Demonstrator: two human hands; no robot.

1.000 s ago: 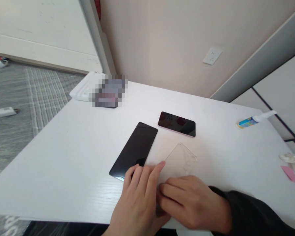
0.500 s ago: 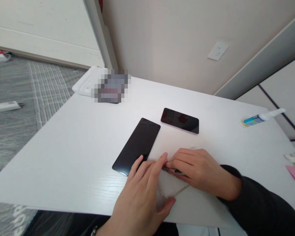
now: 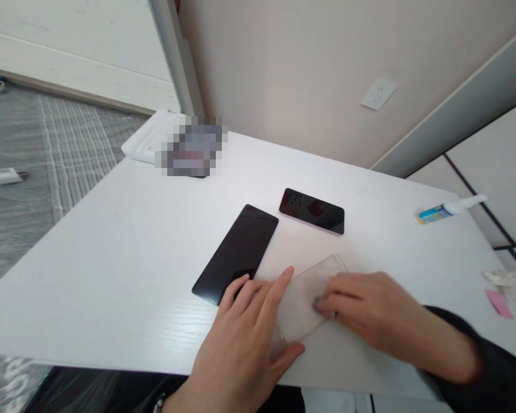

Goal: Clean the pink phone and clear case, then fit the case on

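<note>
A clear phone case [image 3: 303, 307] lies on the white table [image 3: 124, 275]. My left hand [image 3: 241, 338] grips its near left end, with the thumb on one edge and the fingers along the other. Over the case's right part, my right hand [image 3: 361, 310] is closed in a pinch and smeared by motion. Something small and dark shows at its fingertips, too blurred to name. A large black smartphone [image 3: 241, 246] lies just beyond my left fingers, which overlap its near end. Farther off rests a smaller smartphone [image 3: 313, 211], screen up.
At the table's right lies a small bottle with a white nozzle [image 3: 438, 213]. Near the right edge are a pink paper piece [image 3: 499, 303] and crumpled tissue [image 3: 505, 282]. A white object [image 3: 148, 137] and a pixelated item [image 3: 193, 150] sit at the far left corner, by the wall.
My right hand has moved right, away from my left fingers, uncovering the middle of the clear case. My left hand keeps its hold. The view has shifted slightly.
</note>
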